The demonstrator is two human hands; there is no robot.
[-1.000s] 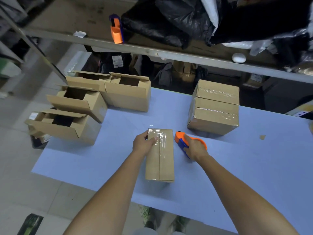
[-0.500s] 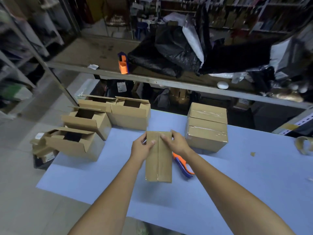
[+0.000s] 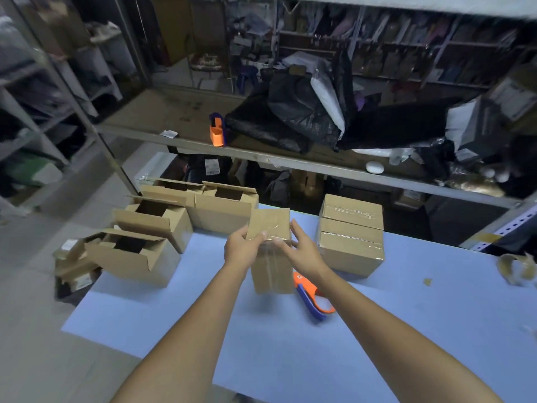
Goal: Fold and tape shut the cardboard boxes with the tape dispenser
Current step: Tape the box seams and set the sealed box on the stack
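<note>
A small taped cardboard box (image 3: pixel 271 269) is lifted and tipped up above the blue table (image 3: pixel 406 330). My left hand (image 3: pixel 242 247) grips its left upper edge and my right hand (image 3: pixel 302 250) holds its right side. Clear tape runs down the box's seam. The orange and blue tape dispenser (image 3: pixel 312 295) lies on the table just right of the box, touched by neither hand. Two sealed boxes (image 3: pixel 351 237) sit stacked at the right. Several open boxes (image 3: pixel 162 228) stand at the left.
A second orange dispenser (image 3: pixel 217 132) stands on the shelf above, beside black bags (image 3: pixel 290 120). A spent tape roll (image 3: pixel 517 269) lies at the table's right edge. A metal shelf post (image 3: pixel 96 132) rises at the left. The floor drops off left of the table.
My right hand let go of the tape dispenser and moved onto the box. Both hands then raised and tipped the box away from the table. The camera tilted upward.
</note>
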